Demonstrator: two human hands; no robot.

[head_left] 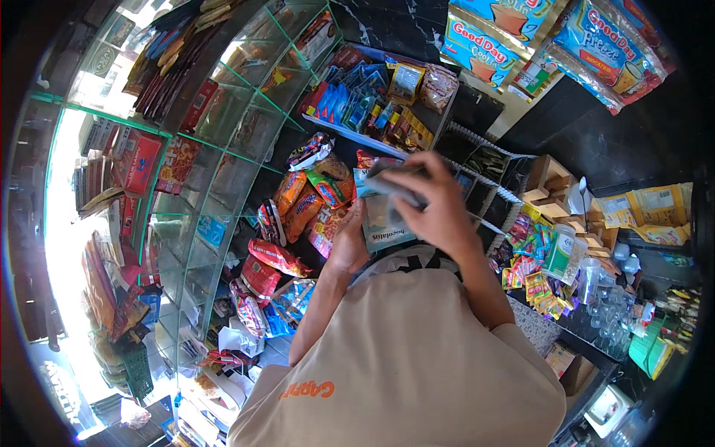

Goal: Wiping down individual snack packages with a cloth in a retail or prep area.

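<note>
In front of my chest, a pale blue package with printed lettering (386, 232) is held upright. My left hand (350, 240) grips its left side. My right hand (436, 205) holds a dark grey cloth (395, 185) against or just above the package's upper part. Motion blurs this hand and the cloth, so contact is uncertain. Just left of my left hand lie several orange and green snack packets (313, 195).
A shallow tray of sachets and small packs (383, 97) stands ahead. Glass shelves with packets (223, 156) line the left. Sachet strips hang at the upper right (607, 52). Colourful sachets (532, 261), a lidded jar (562, 249) and several glasses (614, 313) sit to the right.
</note>
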